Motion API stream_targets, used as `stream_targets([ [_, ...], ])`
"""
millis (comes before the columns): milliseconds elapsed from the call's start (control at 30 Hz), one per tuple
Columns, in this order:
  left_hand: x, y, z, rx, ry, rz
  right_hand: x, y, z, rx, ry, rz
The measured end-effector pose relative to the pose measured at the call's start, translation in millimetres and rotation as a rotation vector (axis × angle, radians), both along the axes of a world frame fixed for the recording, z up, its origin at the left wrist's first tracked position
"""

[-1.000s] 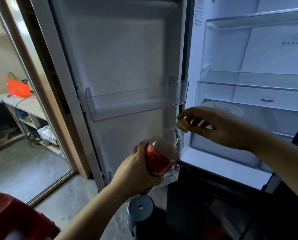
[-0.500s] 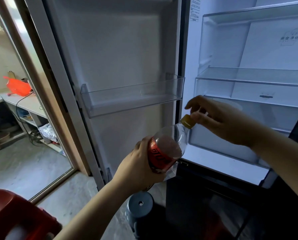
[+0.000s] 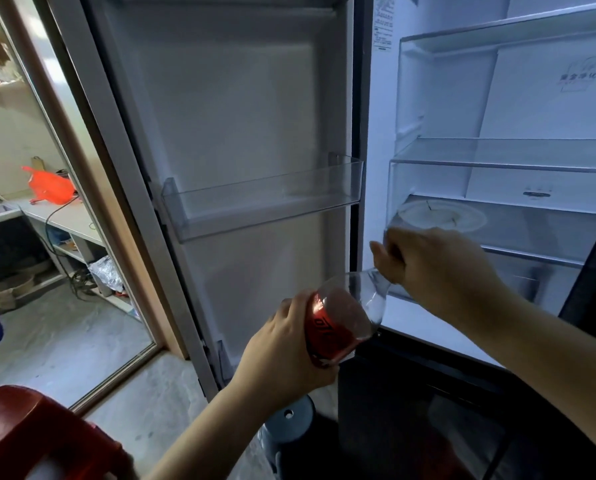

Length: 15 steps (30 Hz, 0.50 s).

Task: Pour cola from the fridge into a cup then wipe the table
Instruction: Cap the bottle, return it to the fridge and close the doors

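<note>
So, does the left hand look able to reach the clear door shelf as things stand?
Probably yes: the fridge door is open and nothing lies between the left hand and the door shelf above it, but it grips the cola bottle, whose top the right hand holds.

The bottle (image 3: 362, 297) in the left grip (image 3: 282, 355) is clear glossy plastic, its red label (image 3: 324, 329) shiny. Above it the door bin (image 3: 265, 202) is smooth transparent plastic; below, the floor (image 3: 64, 341) looks rough, matt.
</note>
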<state>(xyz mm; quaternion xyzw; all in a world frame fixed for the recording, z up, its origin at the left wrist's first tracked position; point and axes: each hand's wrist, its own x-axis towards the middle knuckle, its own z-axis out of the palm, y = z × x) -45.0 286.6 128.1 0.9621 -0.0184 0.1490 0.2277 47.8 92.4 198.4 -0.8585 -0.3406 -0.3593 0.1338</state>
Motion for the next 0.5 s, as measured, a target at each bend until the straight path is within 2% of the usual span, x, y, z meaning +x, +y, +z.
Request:
stream_targets([
  [67,-2,-2,-2,0.002,0.000,-0.004,0,-1,-1,0.019,-0.047,-0.014],
  [167,-5,0,-2,-0.049,-0.005,-0.008,1,-11,5,-0.137,-0.114,0.276],
  [233,-8,0,-1,-0.053,0.004,-0.046,8,-18,9,-0.250,-0.245,0.488],
  [300,-10,-3,-1,-0.019,0.007,-0.082,12,-20,12,-0.272,-0.378,0.595],
  [400,-12,-8,-1,-0.032,0.005,-0.092,7,-17,21,-0.223,-0.401,0.562],
  [500,-14,-10,-1,-0.074,-0.024,-0.069,3,-11,22,-0.155,-0.322,0.353],
])
